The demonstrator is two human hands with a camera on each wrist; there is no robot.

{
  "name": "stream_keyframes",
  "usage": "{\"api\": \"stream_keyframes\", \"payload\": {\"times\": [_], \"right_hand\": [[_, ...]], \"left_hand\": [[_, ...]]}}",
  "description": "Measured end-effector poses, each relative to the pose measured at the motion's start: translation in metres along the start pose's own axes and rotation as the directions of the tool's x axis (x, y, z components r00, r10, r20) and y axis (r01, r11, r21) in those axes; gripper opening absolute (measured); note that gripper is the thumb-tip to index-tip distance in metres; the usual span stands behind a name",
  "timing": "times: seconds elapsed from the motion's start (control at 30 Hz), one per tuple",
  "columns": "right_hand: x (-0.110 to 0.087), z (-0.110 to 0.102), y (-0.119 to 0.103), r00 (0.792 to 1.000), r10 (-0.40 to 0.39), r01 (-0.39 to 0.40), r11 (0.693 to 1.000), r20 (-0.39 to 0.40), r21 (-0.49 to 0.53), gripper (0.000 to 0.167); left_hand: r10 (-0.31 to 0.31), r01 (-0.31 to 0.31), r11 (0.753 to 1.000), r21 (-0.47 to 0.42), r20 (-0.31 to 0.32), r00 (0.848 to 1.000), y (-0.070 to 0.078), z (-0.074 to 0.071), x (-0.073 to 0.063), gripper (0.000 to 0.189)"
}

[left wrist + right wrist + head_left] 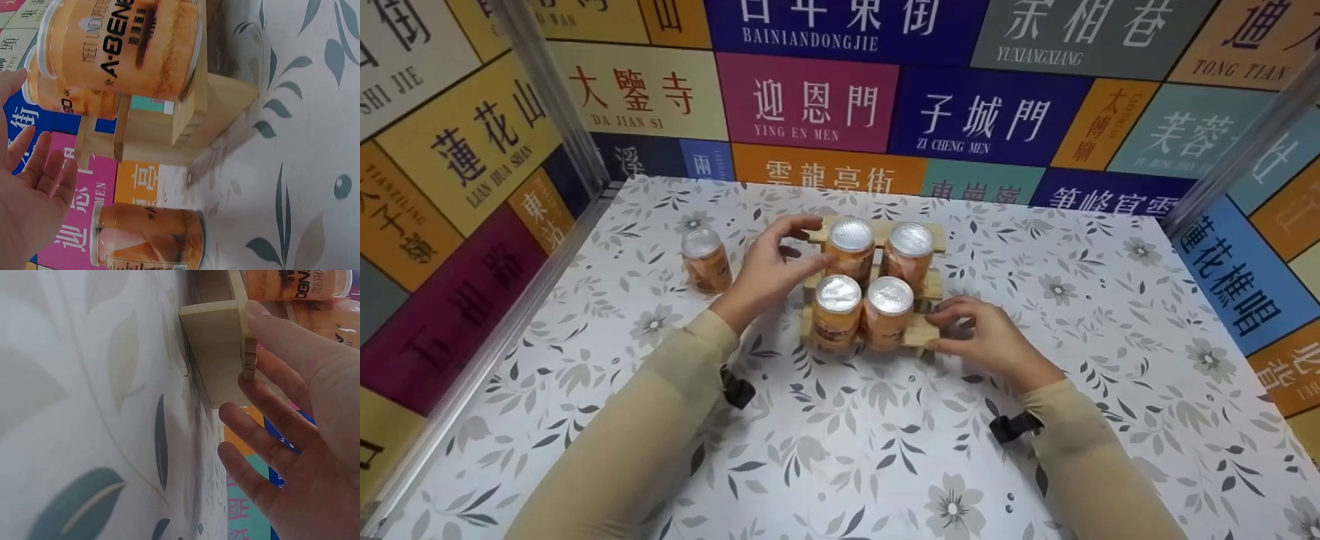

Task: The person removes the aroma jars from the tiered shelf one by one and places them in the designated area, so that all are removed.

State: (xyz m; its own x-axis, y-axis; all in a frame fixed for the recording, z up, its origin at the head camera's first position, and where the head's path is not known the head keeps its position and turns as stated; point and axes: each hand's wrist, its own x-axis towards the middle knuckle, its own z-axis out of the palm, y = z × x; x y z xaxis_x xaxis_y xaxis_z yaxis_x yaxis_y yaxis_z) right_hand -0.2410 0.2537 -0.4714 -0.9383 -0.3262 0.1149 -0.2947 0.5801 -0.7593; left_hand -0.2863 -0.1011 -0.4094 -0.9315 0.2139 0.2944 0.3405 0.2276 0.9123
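Observation:
A small stepped wooden rack (924,330) bears two cans in front, a left one (836,319) and a right one (887,319). Behind them stand a rear left can (851,255) and a rear right can (910,259). All are orange with silver lids. My left hand (769,266) is at the rack's left side, thumb by the rear left can, fingers loosely bent and holding nothing. At the rack's front right end is my right hand (986,334); its thumb and fingers lie loosely about the step's end, seemingly touching it.
Another orange can (706,262) stands upright on the table to the left of my left hand. A white floral cloth (840,450) covers the table. Colourful lettered panels (810,101) rise along the back and sides.

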Motion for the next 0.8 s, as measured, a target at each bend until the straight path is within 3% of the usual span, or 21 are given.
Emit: {"api": "stream_keyframes", "payload": {"times": [0.47, 0.8], "right_hand": [[0.001, -0.001, -0.002, 1.000, 0.027, -0.027, 0.999, 0.008, 0.020, 0.037], [0.001, -0.001, 0.001, 1.000, 0.026, -0.026, 1.000, 0.014, -0.003, 0.038]], "left_hand": [[0.006, -0.006, 1.000, -0.014, 0.020, 1.000, 0.005, 0.017, 0.011, 0.062], [-0.039, 0.041, 0.998, -0.043, 0.047, 0.998, 0.006, 0.025, 0.013, 0.065]]}}
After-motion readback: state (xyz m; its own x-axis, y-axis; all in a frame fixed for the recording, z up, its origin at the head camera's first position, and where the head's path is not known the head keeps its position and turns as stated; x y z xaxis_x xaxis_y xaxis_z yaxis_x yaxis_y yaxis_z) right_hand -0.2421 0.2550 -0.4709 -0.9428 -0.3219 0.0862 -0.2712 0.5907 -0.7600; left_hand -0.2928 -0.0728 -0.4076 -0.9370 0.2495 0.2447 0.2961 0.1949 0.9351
